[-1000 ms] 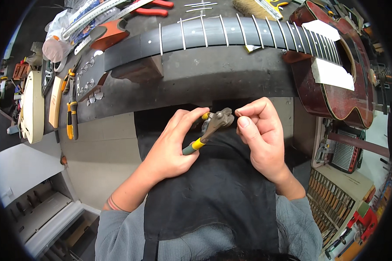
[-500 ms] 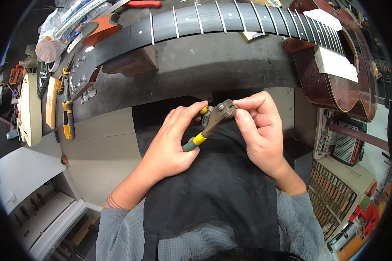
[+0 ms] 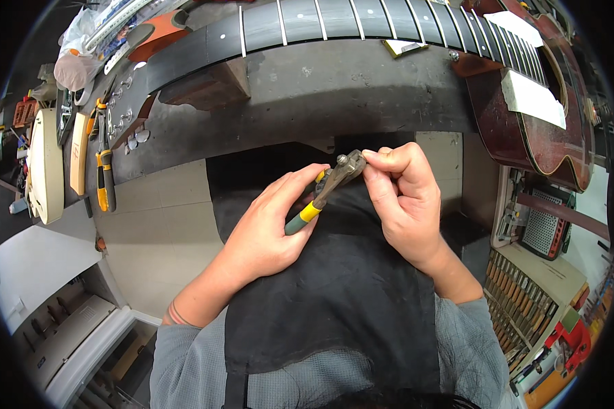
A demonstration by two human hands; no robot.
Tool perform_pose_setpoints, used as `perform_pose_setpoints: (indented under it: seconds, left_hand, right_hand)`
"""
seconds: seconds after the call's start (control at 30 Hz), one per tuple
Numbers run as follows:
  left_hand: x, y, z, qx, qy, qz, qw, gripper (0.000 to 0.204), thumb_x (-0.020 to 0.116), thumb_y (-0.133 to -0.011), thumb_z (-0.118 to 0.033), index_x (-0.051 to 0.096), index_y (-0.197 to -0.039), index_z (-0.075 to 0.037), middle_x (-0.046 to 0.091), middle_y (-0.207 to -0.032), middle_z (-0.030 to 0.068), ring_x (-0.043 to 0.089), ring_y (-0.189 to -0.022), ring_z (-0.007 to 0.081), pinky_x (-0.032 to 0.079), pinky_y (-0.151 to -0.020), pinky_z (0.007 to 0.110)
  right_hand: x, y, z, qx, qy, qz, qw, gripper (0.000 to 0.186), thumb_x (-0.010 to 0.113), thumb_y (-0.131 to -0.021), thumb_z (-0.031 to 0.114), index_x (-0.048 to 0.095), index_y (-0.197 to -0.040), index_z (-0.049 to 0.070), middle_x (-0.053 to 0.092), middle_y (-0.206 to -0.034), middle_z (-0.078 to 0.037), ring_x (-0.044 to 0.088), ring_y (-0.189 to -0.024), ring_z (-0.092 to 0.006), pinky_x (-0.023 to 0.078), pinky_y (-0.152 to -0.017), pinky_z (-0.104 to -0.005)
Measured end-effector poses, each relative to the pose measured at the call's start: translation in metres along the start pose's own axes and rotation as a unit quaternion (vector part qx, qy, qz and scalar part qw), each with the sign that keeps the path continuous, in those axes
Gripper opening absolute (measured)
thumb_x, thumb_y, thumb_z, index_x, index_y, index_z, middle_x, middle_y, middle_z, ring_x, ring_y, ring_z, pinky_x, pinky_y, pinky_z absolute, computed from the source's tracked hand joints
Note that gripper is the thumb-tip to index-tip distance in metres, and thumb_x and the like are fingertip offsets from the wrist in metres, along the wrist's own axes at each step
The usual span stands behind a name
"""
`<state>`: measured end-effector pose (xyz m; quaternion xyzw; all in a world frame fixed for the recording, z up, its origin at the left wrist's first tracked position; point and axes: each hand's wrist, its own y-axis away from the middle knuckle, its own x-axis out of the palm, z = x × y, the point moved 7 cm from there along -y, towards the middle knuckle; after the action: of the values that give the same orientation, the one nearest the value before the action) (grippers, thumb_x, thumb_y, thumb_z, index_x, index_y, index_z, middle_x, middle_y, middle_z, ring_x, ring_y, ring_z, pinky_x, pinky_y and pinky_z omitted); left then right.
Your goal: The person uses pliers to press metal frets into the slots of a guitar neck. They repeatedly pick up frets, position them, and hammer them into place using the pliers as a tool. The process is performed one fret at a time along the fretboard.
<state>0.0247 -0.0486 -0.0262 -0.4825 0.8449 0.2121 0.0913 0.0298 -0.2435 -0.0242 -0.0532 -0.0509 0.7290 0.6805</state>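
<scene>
My left hand (image 3: 269,221) is wrapped round a pair of pliers (image 3: 333,185) with green and yellow handles, held over my black apron. Their dark metal jaws point up and to the right. Beside the jaws, my right hand (image 3: 406,204) pinches thumb and forefinger together at the tip; whatever lies between them is too small or hidden to make out. Beyond both hands a guitar (image 3: 484,119) lies on the bench, its dark fretboard (image 3: 300,24) fitted with bright metal frets and white paper pieces taped to its body.
A wooden block (image 3: 215,88) supports the neck on the dark workbench (image 3: 307,102). More pliers (image 3: 104,170) with orange and black handles lie by the bench's left edge, near a cream guitar-shaped body (image 3: 46,167). Racked wooden-handled tools (image 3: 522,293) stand at lower right.
The pliers have turned slightly in my left hand, showing the jaws more edge-on. Both hands stay close together. My view has shifted a little, so the guitar sits slightly higher and further right.
</scene>
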Motion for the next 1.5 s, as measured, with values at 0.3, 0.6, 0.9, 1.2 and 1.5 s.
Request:
perform_pose_setpoints:
  seconds: [0.3, 0.6, 0.9, 1.2, 1.5]
  left_hand:
    - [0.007, 0.007, 0.017, -0.021, 0.075, -0.050, 0.996, 0.029, 0.070, -0.106, -0.005, 0.064, -0.134, -0.002, 0.074, -0.111, 0.0123, 0.074, -0.099, 0.0225, 0.057, -0.093, 0.035]
    - [-0.009, 0.004, 0.026, 0.004, 0.156, -0.030, 0.987, 0.043, 0.060, -0.116, -0.029, 0.064, -0.147, 0.000, 0.070, -0.098, 0.0033, 0.061, -0.079, 0.0107, 0.049, -0.081, 0.030]
    - [-0.001, 0.008, 0.030, -0.087, 0.264, 0.056, 0.959, 0.066, 0.053, -0.107, -0.005, 0.038, -0.171, -0.003, 0.074, -0.125, 0.0131, 0.070, -0.119, 0.0205, 0.051, -0.109, 0.039]
    - [-0.006, 0.004, 0.010, 0.007, 0.080, 0.066, 0.995, 0.094, 0.053, -0.080, 0.008, 0.034, -0.171, -0.004, 0.054, -0.155, 0.0142, 0.062, -0.137, 0.0273, 0.042, -0.125, 0.047]
    - [-0.008, 0.002, -0.003, 0.045, -0.008, 0.026, 0.999, 0.095, 0.061, -0.075, 0.007, 0.045, -0.167, -0.012, 0.061, -0.137, 0.0159, 0.064, -0.129, 0.0334, 0.048, -0.117, 0.042]
  right_hand:
    - [0.001, 0.003, -0.001, 0.019, -0.013, -0.048, 0.999, 0.013, 0.062, -0.110, -0.005, 0.061, -0.121, 0.001, 0.061, -0.097, 0.001, 0.053, -0.077, -0.0016, 0.044, -0.065, -0.0213]
    - [0.003, 0.002, 0.001, 0.116, -0.156, -0.037, 0.980, 0.013, 0.057, -0.113, -0.001, 0.058, -0.125, 0.003, 0.056, -0.099, 0.004, 0.045, -0.082, 0.0009, 0.040, -0.071, -0.0189]
    - [0.005, 0.003, 0.007, 0.126, -0.152, -0.040, 0.979, 0.014, 0.058, -0.113, -0.002, 0.058, -0.126, 0.002, 0.058, -0.102, 0.003, 0.046, -0.084, 0.0011, 0.040, -0.073, -0.0194]
    - [0.008, 0.003, 0.010, 0.109, -0.122, -0.028, 0.986, 0.013, 0.058, -0.113, -0.002, 0.058, -0.125, 0.002, 0.059, -0.096, 0.005, 0.043, -0.076, 0.0033, 0.037, -0.065, -0.0175]
    - [0.010, 0.003, 0.012, 0.103, -0.127, -0.029, 0.986, 0.014, 0.058, -0.113, -0.002, 0.058, -0.126, 0.001, 0.066, -0.103, 0.001, 0.046, -0.077, 0.0030, 0.040, -0.067, -0.0174]
